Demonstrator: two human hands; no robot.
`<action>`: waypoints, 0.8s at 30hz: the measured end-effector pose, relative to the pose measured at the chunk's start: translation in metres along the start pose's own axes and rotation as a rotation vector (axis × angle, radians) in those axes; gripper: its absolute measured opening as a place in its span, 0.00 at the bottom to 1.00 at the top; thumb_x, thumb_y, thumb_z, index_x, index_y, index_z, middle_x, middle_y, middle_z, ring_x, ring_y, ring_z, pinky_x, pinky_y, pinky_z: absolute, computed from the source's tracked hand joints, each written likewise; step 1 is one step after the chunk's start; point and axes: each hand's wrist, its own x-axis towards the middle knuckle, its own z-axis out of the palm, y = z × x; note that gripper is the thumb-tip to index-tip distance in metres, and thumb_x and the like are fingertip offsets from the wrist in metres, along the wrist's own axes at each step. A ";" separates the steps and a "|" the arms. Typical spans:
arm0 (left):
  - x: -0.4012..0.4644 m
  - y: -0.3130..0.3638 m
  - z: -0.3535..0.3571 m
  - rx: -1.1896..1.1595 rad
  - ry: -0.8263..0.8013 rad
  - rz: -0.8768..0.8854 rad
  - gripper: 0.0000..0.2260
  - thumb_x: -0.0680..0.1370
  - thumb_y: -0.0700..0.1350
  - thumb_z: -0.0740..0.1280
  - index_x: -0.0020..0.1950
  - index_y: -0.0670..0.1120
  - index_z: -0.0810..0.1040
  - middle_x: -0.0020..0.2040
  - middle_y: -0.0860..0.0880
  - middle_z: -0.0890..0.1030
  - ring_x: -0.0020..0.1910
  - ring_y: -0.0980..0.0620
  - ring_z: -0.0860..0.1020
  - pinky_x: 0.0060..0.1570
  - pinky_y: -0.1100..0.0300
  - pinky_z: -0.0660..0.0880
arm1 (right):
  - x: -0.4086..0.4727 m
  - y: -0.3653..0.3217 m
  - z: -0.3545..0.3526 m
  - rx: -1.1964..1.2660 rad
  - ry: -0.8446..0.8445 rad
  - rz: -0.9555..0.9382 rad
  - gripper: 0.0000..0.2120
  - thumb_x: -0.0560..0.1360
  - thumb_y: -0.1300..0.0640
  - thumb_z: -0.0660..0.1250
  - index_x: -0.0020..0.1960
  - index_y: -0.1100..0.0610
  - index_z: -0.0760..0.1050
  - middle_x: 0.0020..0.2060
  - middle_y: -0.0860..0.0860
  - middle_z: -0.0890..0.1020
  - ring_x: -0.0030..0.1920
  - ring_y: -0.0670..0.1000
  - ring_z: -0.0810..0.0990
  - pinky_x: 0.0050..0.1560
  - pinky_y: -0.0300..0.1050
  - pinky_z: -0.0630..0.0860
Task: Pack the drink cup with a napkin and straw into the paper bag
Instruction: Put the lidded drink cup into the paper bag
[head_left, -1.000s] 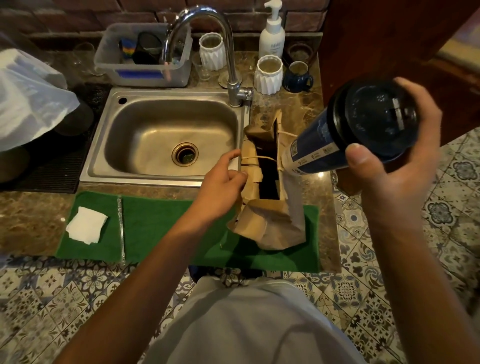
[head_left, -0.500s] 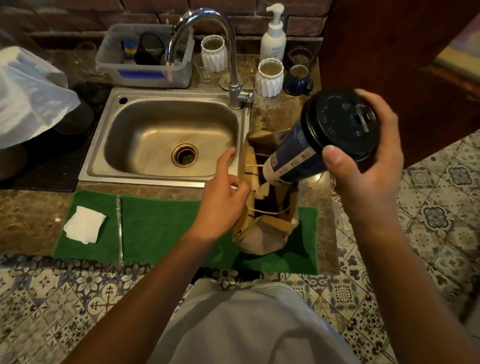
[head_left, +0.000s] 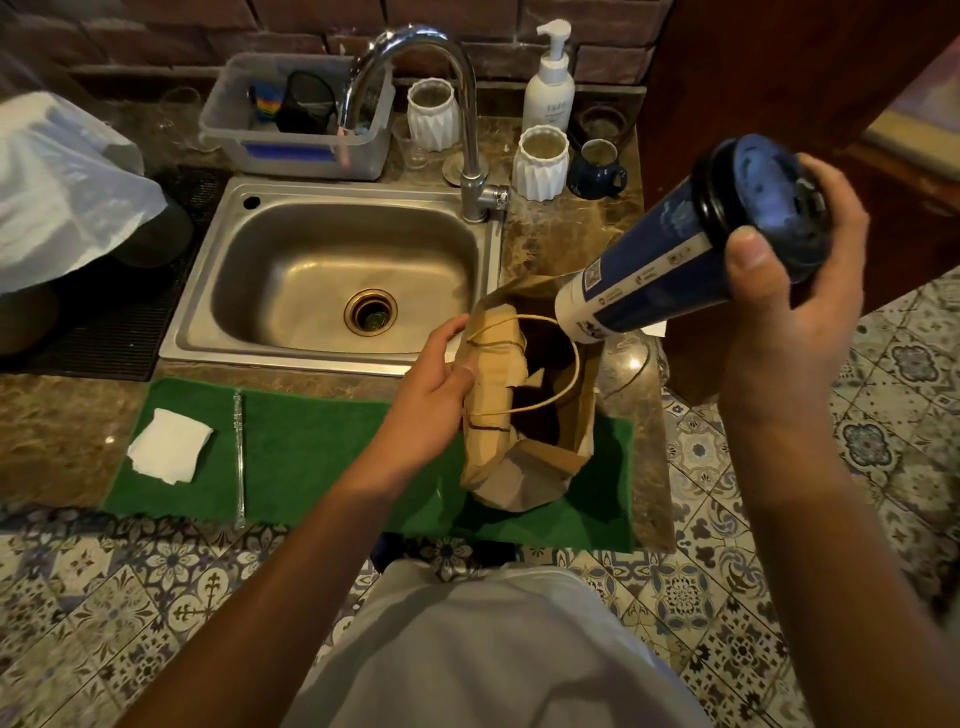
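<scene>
The right hand (head_left: 779, 306) is wrapped around the lid end of the dark blue drink cup (head_left: 670, 260), thumb across the black lid and fingers curled behind it. The cup is tilted, its white base pointing down and left, just above the far right rim of the open paper bag (head_left: 519, 415). The left hand (head_left: 436, 384) grips the bag's left wall, thumb pressed against the folded brown paper and fingers curved round the outside, holding the mouth open; one twine handle arches across the dark opening. The bag stands at the right end of the green mat (head_left: 322, 457), which lies along the front edge of the stone counter (head_left: 57, 431). At the mat's left end the folded white napkin (head_left: 169, 445) lies flat, and just beside it, to its right, the wrapped straw (head_left: 239, 452) runs from the mat's back edge to its front edge. Behind the mat sits the steel sink (head_left: 332, 270), its tap (head_left: 462, 124) at the back right corner.
</scene>
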 end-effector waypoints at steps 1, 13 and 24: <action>0.000 0.000 -0.001 -0.022 -0.010 0.005 0.22 0.85 0.42 0.59 0.77 0.56 0.64 0.45 0.51 0.85 0.47 0.52 0.84 0.48 0.54 0.79 | -0.001 0.000 0.002 -0.019 -0.012 0.004 0.34 0.74 0.44 0.68 0.74 0.60 0.66 0.63 0.45 0.75 0.64 0.38 0.77 0.64 0.39 0.74; 0.001 -0.011 0.000 -0.289 -0.056 -0.047 0.19 0.83 0.40 0.62 0.73 0.53 0.69 0.46 0.58 0.87 0.46 0.59 0.84 0.51 0.58 0.79 | -0.005 0.011 -0.002 -0.034 -0.210 0.059 0.36 0.71 0.41 0.70 0.73 0.58 0.68 0.65 0.53 0.77 0.66 0.50 0.78 0.64 0.46 0.76; -0.003 -0.010 0.002 -0.171 -0.006 0.034 0.25 0.84 0.42 0.62 0.79 0.55 0.61 0.53 0.29 0.81 0.51 0.41 0.84 0.62 0.41 0.76 | -0.006 0.030 0.003 -0.369 -0.848 0.013 0.44 0.63 0.37 0.80 0.74 0.48 0.67 0.63 0.35 0.75 0.64 0.36 0.77 0.65 0.38 0.76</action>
